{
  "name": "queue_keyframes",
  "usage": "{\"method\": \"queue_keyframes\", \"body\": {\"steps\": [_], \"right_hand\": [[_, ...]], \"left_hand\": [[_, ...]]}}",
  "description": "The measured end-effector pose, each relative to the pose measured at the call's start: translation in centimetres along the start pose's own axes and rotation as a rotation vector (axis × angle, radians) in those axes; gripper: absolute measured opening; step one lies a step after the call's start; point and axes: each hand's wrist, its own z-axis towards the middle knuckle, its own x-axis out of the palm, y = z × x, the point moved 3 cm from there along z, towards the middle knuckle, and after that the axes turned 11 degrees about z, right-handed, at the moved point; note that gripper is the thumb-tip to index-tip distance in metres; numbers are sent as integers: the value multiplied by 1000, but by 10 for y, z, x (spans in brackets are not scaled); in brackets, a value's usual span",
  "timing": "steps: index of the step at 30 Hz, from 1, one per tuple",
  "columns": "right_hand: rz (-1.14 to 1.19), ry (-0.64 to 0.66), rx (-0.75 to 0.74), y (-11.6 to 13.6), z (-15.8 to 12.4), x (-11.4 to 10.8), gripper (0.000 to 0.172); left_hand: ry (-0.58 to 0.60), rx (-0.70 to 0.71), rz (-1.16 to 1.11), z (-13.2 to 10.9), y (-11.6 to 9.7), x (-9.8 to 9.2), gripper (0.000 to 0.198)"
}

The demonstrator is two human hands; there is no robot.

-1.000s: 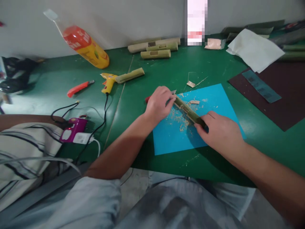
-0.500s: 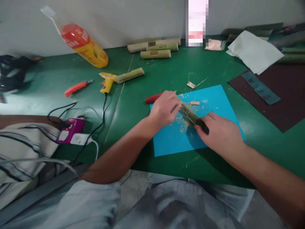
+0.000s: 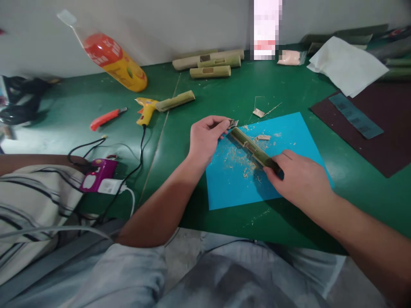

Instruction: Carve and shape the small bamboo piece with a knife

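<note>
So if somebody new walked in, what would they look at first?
Probably the bright blue sheet at the front of the green table, sprinkled with pale shavings. Over it lies a bamboo tube, its near end in the person's right grip. Next might come the big orange-and-yellow bottle at the back left, with a yellow glue gun in front of it.

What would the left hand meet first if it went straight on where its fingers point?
Probably the metal blade, close by the fingertips of the left hand; whether they touch is unclear.
</note>
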Motion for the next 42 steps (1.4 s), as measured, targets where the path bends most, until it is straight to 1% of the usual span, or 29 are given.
{"method": "queue_keyframes", "body": {"steps": [2, 5, 11, 13, 15, 19, 22, 24, 29, 35, 40, 42], "right_hand": [[2, 4, 1, 0, 0, 0, 31], [10, 8, 4, 0, 1, 0, 31], [21, 12, 14, -1, 1, -1, 30], [21, 10, 14, -1, 1, -1, 29], [24, 12, 13, -1, 0, 0, 29], [34, 10, 16, -2, 1, 0, 29], [36, 15, 20, -2, 1, 0, 29], [37, 26, 23, -2, 1, 0, 29], [45, 20, 22, -2, 1, 0, 29], [53, 19, 31, -1, 1, 0, 29], [48, 22, 34, -1, 1, 0, 29], [49, 20, 34, -1, 1, 0, 28]], "left_hand": [[19, -27, -39, 0, -2, 1, 8], [46, -24, -36, -1, -4, 2, 8], [76, 43, 5, -3, -5, 2, 5], [80, 46, -1, -5, -6, 2, 3], [92, 16, -53, -5, -6, 2, 3], [124, -98, -230, -6, -7, 3, 8], [138, -147, -284, -6, -7, 3, 10], [135, -130, -265, -6, -7, 4, 11], [110, -19, -141, -9, -11, 4, 13], [101, 43, -9, -12, -16, 1, 10], [96, 90, 65, -8, -11, -1, 5], [94, 134, 99, -8, -8, -1, 5]]}}
